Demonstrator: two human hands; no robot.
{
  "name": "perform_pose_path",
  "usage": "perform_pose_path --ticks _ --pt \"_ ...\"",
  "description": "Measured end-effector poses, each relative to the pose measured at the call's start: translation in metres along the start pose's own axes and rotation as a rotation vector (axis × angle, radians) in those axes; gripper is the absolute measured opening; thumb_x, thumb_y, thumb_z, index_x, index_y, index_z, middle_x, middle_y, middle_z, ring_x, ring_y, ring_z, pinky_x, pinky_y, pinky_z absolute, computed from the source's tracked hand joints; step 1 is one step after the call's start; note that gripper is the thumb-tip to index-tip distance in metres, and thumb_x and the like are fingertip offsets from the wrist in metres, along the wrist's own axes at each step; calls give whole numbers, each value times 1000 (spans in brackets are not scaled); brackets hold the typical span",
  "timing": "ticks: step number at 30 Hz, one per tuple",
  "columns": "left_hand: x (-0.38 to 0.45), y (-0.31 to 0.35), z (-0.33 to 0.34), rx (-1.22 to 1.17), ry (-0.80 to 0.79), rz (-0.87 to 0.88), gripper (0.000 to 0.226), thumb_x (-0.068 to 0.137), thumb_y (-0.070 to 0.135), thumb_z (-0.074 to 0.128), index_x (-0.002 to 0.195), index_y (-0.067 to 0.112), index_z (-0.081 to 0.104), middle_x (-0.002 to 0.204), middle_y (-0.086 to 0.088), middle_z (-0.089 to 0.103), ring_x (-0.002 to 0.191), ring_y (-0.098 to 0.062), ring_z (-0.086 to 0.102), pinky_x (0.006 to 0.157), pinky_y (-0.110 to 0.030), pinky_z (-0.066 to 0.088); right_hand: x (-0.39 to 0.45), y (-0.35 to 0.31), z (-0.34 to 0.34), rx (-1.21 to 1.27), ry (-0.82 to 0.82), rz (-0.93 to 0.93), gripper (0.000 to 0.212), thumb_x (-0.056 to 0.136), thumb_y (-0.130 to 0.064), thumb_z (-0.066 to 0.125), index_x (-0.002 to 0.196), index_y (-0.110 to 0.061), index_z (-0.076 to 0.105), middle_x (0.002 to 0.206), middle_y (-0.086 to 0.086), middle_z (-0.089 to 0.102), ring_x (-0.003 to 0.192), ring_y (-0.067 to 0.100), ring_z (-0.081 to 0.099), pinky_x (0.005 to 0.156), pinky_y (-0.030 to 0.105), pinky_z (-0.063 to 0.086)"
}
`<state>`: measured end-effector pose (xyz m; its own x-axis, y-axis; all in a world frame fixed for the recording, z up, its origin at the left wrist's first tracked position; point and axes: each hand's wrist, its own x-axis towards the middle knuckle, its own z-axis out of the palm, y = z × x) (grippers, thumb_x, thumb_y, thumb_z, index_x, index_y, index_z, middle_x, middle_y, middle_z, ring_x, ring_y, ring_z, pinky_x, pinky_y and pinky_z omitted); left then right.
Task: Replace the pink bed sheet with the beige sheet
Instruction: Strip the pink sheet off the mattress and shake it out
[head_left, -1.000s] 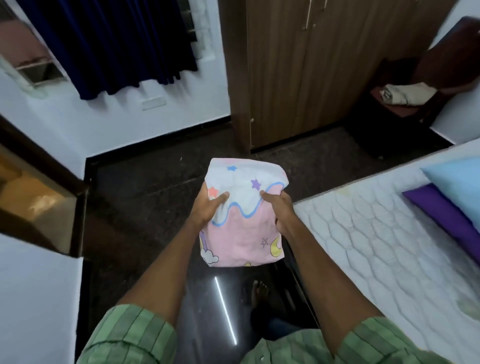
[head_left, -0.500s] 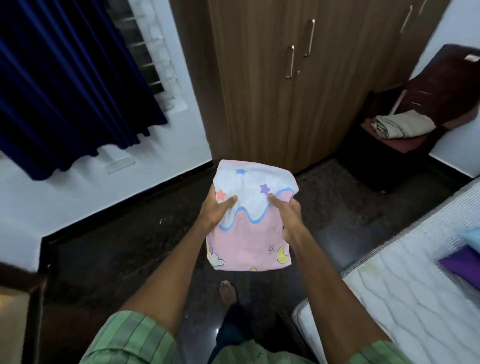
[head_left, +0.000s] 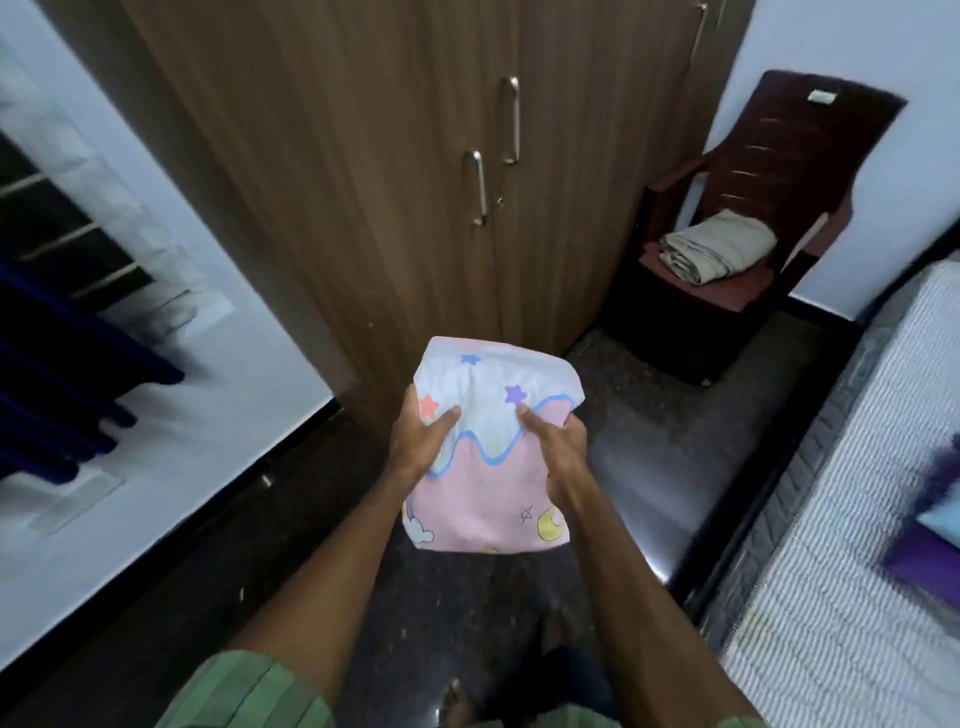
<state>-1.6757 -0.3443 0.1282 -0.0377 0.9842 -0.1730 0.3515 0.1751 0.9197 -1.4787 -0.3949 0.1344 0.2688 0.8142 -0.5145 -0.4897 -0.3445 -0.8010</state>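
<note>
Between both hands (head_left: 423, 441), thumbs on top: folded pink sheet (head_left: 491, 488).

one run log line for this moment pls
left hand + right hand: grip folded pink sheet | beige sheet: on chair | mattress: bare

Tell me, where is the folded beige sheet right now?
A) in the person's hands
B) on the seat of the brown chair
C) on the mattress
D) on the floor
B: the folded beige sheet lies on the seat of the brown chair beside the wardrobe.
</note>
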Motion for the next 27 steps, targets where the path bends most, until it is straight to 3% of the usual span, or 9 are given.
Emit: perform_pose_path --ticks 4,9,16,18,22,25,27 --pt "65 26 39 40 24 0 65 90 40 77 145 26 46 132 9 61 114 -11 61 86 -21 50 73 -48 0 -27 11 -20 39 77 -23 90 110 -11 73 102 2 79 91 24 77 85 47 62" --pt "146 49 79 23 155 -34 66 87 44 78 143 27 48 133 5 63 118 -17 62 102 -40 53 164 -119 7 -106 -85 3 38 76 -16 90 109 -10 71 101 3 79 91 23 77 84 44 63" --pt "213 75 142 5 307 -169 61 91 52 70 140 24 49 131 5 61 117 -19 61 96 -35 50 263 -195 9 -275 -220 22 38 81 -15 85 115 -11 68 104 0 78 97 20 75 80 35 63" --pt "232 88 156 55 465 -178 61 92 54 66 140 22 49 133 1 59 120 -22 60 98 -37 49 287 -209 10 -302 -237 21 37 82 -13 83 116 -11 68 105 1 78 100 21 74 81 33 61" --pt "284 106 178 209 840 17 59 92 54 60 138 18 51 128 -4 58 112 -25 61 97 -44 50 344 -226 11 -363 -276 51 39 81 -19 83 116 -15 65 112 1 75 106 21 71 95 42 59" --pt "318 131 196 281 878 181 45 94 40 63 133 20 52 125 2 58 112 -21 59 95 -39 44 372 -235 20 -404 -291 79 49 83 -24 82 122 -16 56 114 -5 67 109 17 64 101 39 53" --pt "332 143 210 214 938 197 46 92 32 65 132 16 52 122 0 59 111 -22 58 96 -40 44 381 -245 29 -437 -316 92 42 90 -21 77 120 -21 47 109 -8 60 104 15 58 96 34 48"
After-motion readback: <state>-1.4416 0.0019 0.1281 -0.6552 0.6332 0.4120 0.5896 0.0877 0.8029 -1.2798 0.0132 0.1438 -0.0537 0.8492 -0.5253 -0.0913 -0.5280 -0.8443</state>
